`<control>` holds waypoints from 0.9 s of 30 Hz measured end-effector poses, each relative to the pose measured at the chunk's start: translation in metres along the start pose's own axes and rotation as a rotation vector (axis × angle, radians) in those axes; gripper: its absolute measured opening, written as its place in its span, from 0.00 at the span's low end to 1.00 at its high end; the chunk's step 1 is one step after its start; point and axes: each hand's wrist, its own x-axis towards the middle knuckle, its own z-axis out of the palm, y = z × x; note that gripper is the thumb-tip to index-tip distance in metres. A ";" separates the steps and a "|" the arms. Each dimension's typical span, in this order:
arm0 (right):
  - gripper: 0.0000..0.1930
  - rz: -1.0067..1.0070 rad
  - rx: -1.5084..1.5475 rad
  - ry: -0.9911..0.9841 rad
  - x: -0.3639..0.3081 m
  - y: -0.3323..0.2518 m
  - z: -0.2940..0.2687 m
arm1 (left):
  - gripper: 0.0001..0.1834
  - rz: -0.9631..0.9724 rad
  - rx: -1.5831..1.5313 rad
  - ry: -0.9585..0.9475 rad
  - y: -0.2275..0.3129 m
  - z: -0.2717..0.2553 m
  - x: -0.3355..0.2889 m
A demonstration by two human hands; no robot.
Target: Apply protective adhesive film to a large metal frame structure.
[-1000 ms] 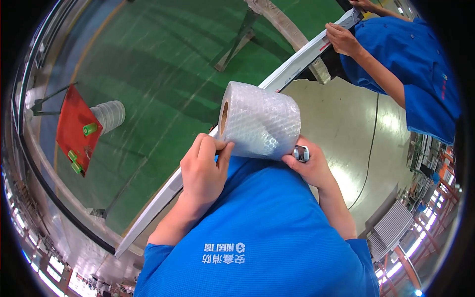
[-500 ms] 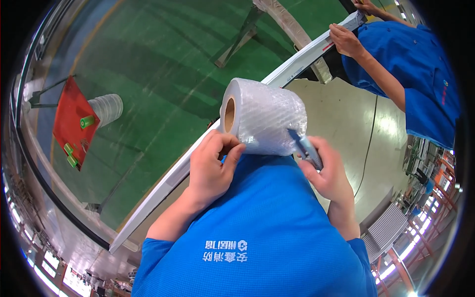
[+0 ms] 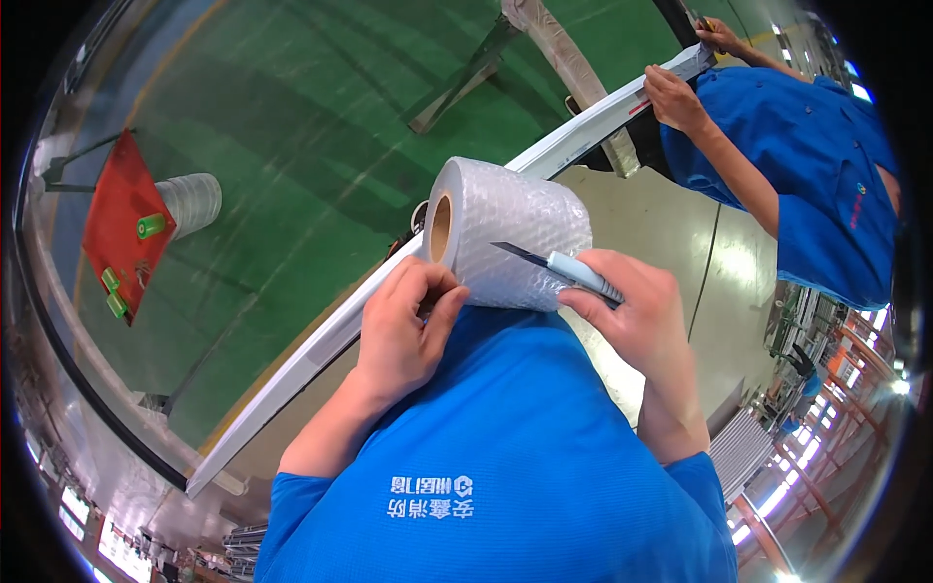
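Observation:
A thick roll of bubble wrap point(image 3: 525, 219) with a brown cardboard core rests across a long white profile point(image 3: 311, 364), close in front of my body. At the roll's near left end, my left hand point(image 3: 406, 316) pinches its thumb and fingers together at the wrap's edge; what lies between the fingertips is hidden. My right hand point(image 3: 632, 306) grips a utility knife point(image 3: 581, 276) with a pale blue handle. Its dark blade is out and points left across the face of the roll. Whether the blade touches the wrap I cannot tell.
At the upper right a co-worker in a blue shirt point(image 3: 739, 117) holds the profile's far end. A red board point(image 3: 121, 228) carries green tape rolls point(image 3: 151, 225), with a roll of clear wrap point(image 3: 191, 204) beside it. A wrapped beam point(image 3: 559, 53) stands beyond.
My right hand has turned the knife so its blade lies more level, pointing left, and the blade has moved left over the roll. My left hand keeps its pinch at the roll's edge.

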 end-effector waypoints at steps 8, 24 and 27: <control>0.17 -0.142 -0.265 -0.096 0.003 -0.021 -0.003 | 0.05 0.042 -0.013 -0.042 -0.005 -0.001 0.000; 0.16 0.106 -0.574 -0.099 -0.026 -0.021 -0.051 | 0.07 0.206 0.046 -0.026 -0.016 0.003 -0.004; 0.16 -0.040 -0.444 -0.057 -0.015 -0.028 -0.028 | 0.07 0.211 0.039 -0.041 -0.016 0.006 -0.004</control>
